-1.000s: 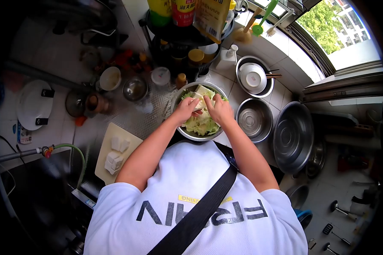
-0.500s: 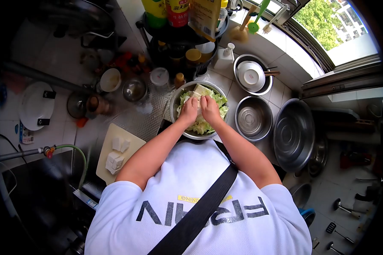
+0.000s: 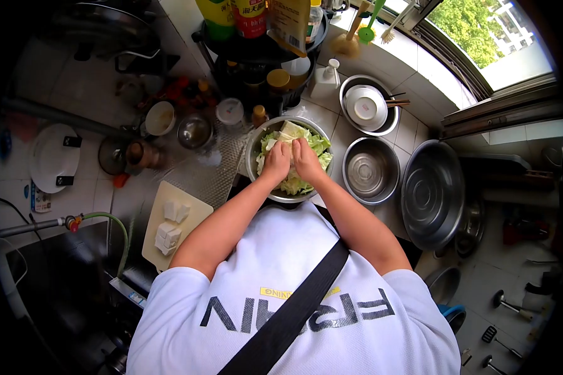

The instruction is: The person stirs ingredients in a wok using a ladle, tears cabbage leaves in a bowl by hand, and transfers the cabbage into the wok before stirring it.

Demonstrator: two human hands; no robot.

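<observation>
Both hands are together over a metal bowl (image 3: 252,164) of torn green leaves (image 3: 319,145). My left hand (image 3: 277,164) has its fingers curled in at the middle of the bowl. Close beside it on the right, my right hand (image 3: 306,160) is curled the same way. Between and under the fingertips is something pale; the fingers hide most of it, so I cannot make out what it is. A pale block (image 3: 292,130) lies on the leaves just beyond the fingertips. White blocks (image 3: 167,237) rest on a cream cutting board (image 3: 153,234) at the left.
An empty metal basin (image 3: 370,170) stands right of the bowl, with a larger basin (image 3: 433,195) farther right. Behind them are stacked white bowls (image 3: 365,107) and a white pump bottle (image 3: 324,81). A small metal bowl (image 3: 194,131) and a jar (image 3: 229,111) stand to the left.
The fingers, spread over the pale block a second ago, have drawn together and curled in nearer to me. More of the leaves at the bowl's right side shows.
</observation>
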